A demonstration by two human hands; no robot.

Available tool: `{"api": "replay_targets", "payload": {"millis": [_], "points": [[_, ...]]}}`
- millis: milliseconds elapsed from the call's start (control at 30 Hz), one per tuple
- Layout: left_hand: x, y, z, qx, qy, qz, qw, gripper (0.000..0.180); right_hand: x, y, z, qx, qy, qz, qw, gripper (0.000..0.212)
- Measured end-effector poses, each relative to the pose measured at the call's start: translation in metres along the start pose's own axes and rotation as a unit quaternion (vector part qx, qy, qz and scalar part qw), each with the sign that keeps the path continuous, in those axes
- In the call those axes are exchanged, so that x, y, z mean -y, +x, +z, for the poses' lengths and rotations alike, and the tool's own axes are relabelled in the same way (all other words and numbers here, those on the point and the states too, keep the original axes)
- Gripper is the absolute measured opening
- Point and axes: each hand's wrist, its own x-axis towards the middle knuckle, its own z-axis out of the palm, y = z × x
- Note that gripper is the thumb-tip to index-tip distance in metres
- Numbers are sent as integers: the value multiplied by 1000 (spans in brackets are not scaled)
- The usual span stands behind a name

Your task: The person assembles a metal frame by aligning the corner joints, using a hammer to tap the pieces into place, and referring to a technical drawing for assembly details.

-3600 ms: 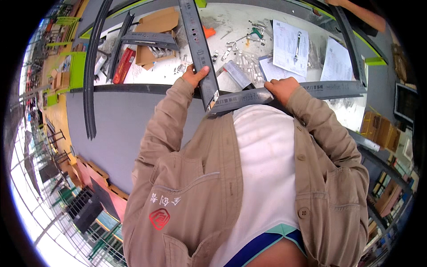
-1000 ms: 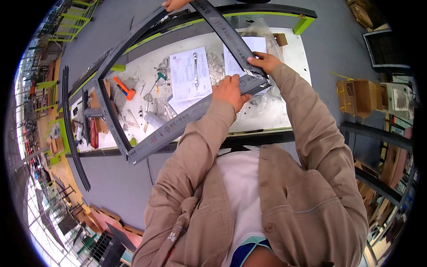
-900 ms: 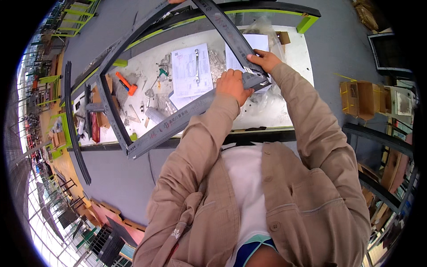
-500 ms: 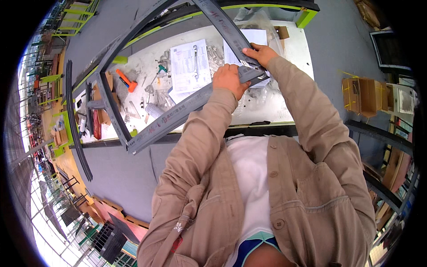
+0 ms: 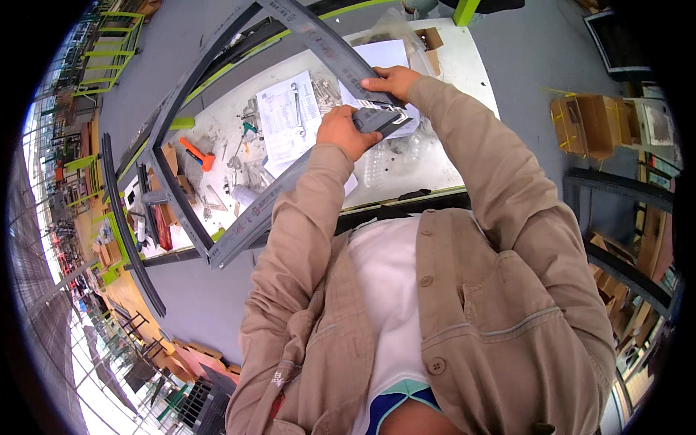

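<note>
A grey metal profile frame (image 5: 330, 51), four-sided with a short crossbar stub on its left side, is held at an angle over the white table. My left hand (image 5: 344, 133) grips the near profile (image 5: 246, 230) close to its right end, fingers over the top and thumb along the side. The far right profile is gripped near its lower end by my right hand (image 5: 394, 82). Between the two ends, at the corner, a narrow gap shows light, ridged metal (image 5: 390, 109). My palms hide parts of both profiles.
On the white table (image 5: 453, 80) lie printed sheets (image 5: 279, 130) with a wrench (image 5: 298, 109) on top, an orange hammer (image 5: 197, 154), a green-handled tool (image 5: 249, 128) and small parts. A long dark profile (image 5: 119, 210) extends at the left. Cardboard boxes (image 5: 594, 127) stand at the right.
The view has shifted, so frame and hands appear further left. The gap at the held corner looks wider, with more ridged metal showing. Both hands keep their grip.
</note>
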Motion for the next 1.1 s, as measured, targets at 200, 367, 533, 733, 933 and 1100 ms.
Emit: {"api": "replay_targets", "payload": {"millis": [200, 367, 533, 733, 933, 1100], "points": [[-1, 5, -2, 40, -29, -30, 998, 72, 3, -2, 0, 27, -1, -14, 1000, 100], [13, 30, -1, 97, -220, -123, 963, 57, 3, -3, -3, 17, -11, -24, 999, 104], [22, 43, -2, 126, -326, -206, 914, 38, 0, 0, 2, -11, -22, -22, 999, 105], [30, 54, -3, 147, -264, -181, 936, 30, 1, -2, 0, -21, -68, -39, 997, 106], [21, 53, -6, 168, -252, -191, 934, 31, 1, -7, 4, -57, -77, -58, 994, 99], [56, 65, 7, 158, -157, -58, 973, 42, 16, -18, 8, -42, -17, -43, 998, 95]]}}
